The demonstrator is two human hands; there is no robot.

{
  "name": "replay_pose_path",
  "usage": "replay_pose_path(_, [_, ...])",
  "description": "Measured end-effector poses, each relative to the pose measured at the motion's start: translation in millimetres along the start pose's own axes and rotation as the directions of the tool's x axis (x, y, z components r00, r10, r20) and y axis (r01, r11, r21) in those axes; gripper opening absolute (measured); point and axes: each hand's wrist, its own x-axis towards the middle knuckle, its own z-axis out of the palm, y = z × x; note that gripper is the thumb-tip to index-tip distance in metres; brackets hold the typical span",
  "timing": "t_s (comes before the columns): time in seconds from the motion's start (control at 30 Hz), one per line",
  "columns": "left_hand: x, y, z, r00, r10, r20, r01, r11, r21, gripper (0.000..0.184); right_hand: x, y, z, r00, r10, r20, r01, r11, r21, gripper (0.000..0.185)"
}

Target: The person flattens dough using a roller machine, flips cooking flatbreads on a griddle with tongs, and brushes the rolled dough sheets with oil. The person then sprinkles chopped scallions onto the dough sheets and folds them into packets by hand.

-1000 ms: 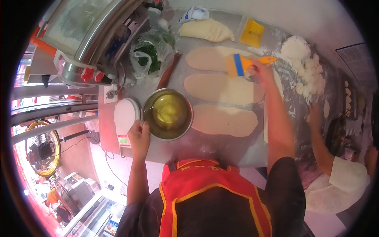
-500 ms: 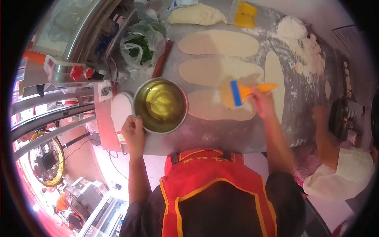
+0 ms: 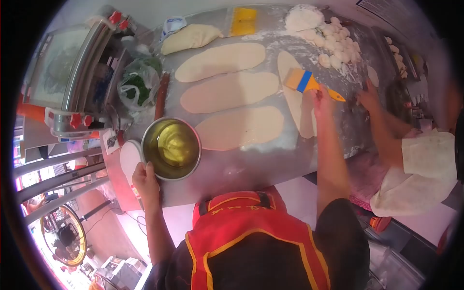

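Observation:
My left hand (image 3: 146,181) grips the near-left rim of a metal bowl (image 3: 197,162) that holds yellow oil (image 3: 173,143). In my right hand (image 3: 323,99) is a pastry brush (image 3: 309,83) with an orange handle and a blue band. Its bristles are over the upper part of an upright dough sheet (image 3: 290,99); whether they touch it I cannot tell. Left of that lie three long flat dough sheets, the near one (image 3: 241,129), the middle one (image 3: 227,93) and the far one (image 3: 220,62).
A co-worker's hand (image 3: 369,99) reaches in at the right. Dough balls (image 3: 333,43) and a flour heap (image 3: 304,18) sit at the back. A rolling pin (image 3: 162,96), a bag of greens (image 3: 137,87), a dough lump (image 3: 191,38) and a yellow scraper (image 3: 243,21) lie on the metal table (image 3: 217,179).
My view has turned and shifted right. The brush has moved from the near dough sheet to the upright one at the right. My left hand stays on the bowl.

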Motion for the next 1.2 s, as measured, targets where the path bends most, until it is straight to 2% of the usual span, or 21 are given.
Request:
replay_pose_path(0.07, [-7,19,8,1.0,0.014,-0.013,-0.012,0.995,0.098,0.034,21,14,-20,0.998,0.02,-0.053,-0.018,0.999,0.037,0.015])
replay_pose_path(0.13, [-16,38,17,1.0,-0.008,0.001,0.008,0.999,0.039,0.034,24,26,-60,0.996,0.039,-0.076,-0.038,0.999,0.023,0.013])
replay_pose_path(0.17, [-19,43,19,1.0,-0.021,0.007,0.021,1.0,0.009,0.034,13,20,-83,0.997,0.03,-0.075,-0.034,0.998,-0.048,0.013])
replay_pose_path(0.23, [-15,31,18,0.994,0.103,0.019,-0.105,0.98,0.17,0.034,-35,0,-117,0.996,-0.028,-0.089,0.01,0.981,-0.196,0.015])
replay_pose_path(0.27, [-11,24,18,0.986,0.167,0.026,-0.168,0.955,0.244,0.035,-67,-20,-115,0.992,-0.076,-0.102,0.046,0.961,-0.272,0.016])
replay_pose_path(0.37, [-7,14,14,0.97,0.171,0.173,-0.211,0.945,0.251,0.034,-103,-45,-110,0.985,-0.114,-0.132,0.076,0.963,-0.259,0.017])
replay_pose_path(0.47, [-22,42,27,0.989,0.127,0.08,-0.143,0.958,0.247,0.032,-103,-45,-91,0.993,-0.087,-0.078,0.075,0.986,-0.147,0.018])
replay_pose_path(0.57, [-27,41,30,0.992,0.109,0.068,-0.116,0.986,0.121,0.029,-107,-47,-54,0.999,-0.03,0.027,0.031,0.998,-0.06,0.018])
replay_pose_path(0.6, [-28,43,30,0.992,0.105,0.07,-0.115,0.979,0.166,0.028,-112,-47,-44,0.997,-0.026,0.079,0.03,0.998,-0.051,0.017])
replay_pose_path(0.67, [-37,59,28,0.972,0.225,0.067,-0.235,0.937,0.259,0.027,-122,-43,-22,0.989,0.007,0.149,-0.006,1.0,-0.013,0.018])
replay_pose_path(0.73, [-49,92,31,0.992,0.107,0.063,-0.122,0.933,0.337,0.026,-133,-41,-5,0.982,0.06,0.18,-0.068,0.997,0.039,0.02])
replay_pose_path(0.83, [-46,63,30,0.998,0.05,0.045,-0.062,0.946,0.319,0.026,-148,-50,15,0.949,0.119,0.292,-0.115,0.993,-0.031,0.02])
replay_pose_path(0.87, [-44,50,29,0.991,0.121,0.059,-0.131,0.963,0.234,0.026,-141,-47,15,0.94,-0.007,0.342,0.042,0.995,-0.095,0.019])
replay_pose_path(0.9, [-41,49,30,0.991,0.125,0.051,-0.134,0.967,0.215,0.027,-129,-37,8,0.912,-0.118,0.394,0.193,0.969,-0.156,0.018])
replay_pose_path(0.97, [-46,45,25,0.992,0.106,0.063,-0.117,0.972,0.205,0.028,-118,-23,-13,0.933,-0.128,0.337,0.173,0.979,-0.106,0.016])
replay_pose_path(1.03, [-49,48,22,0.992,0.107,0.065,-0.119,0.965,0.232,0.029,-95,-20,-17,0.987,0.077,0.144,-0.102,0.979,0.176,0.015])
replay_pose_path(1.13, [-49,46,20,0.993,0.09,0.071,-0.105,0.964,0.245,0.029,-64,-16,-17,0.996,0.081,-0.025,-0.077,0.988,0.135,0.015])
replay_pose_path(1.2, [-51,46,22,0.994,0.081,0.067,-0.095,0.964,0.248,0.03,-28,-2,-6,0.998,0.044,-0.043,-0.038,0.99,0.133,0.016])
